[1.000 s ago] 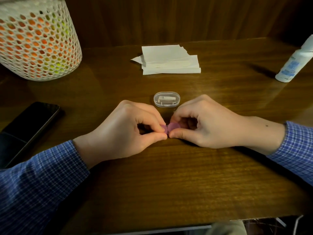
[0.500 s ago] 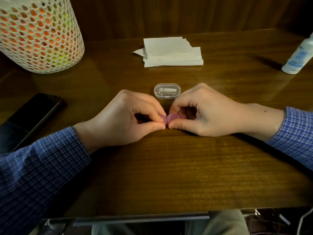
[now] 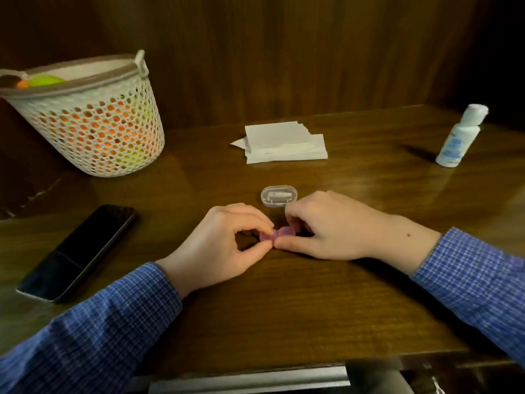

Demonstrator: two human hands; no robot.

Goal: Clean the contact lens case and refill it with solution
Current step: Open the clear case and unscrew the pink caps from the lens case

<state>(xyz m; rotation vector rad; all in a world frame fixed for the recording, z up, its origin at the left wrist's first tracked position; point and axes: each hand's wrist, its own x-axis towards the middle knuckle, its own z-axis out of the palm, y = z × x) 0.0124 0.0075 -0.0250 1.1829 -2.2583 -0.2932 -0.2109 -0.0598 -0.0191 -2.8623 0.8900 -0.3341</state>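
Centre: the lens case [image 3: 277, 235] is held on the table [image 3: 284, 308] between the left hand [image 3: 224, 245] and right hand [image 3: 332, 226].
Behind: a small box [image 3: 279, 195], then tissues [image 3: 281, 142].
Left: a phone [image 3: 78, 251], with a basket [image 3: 93, 120] behind it.
Far right: a bottle [image 3: 460, 136].

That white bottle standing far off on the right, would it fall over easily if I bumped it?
Probably. The solution bottle stands upright, tall and narrow on a small base, so a nudge near its cap could tip it. It looks like small, light plastic, so it would likely slide on the glossy wooden table. Once down, its rounded body might roll.
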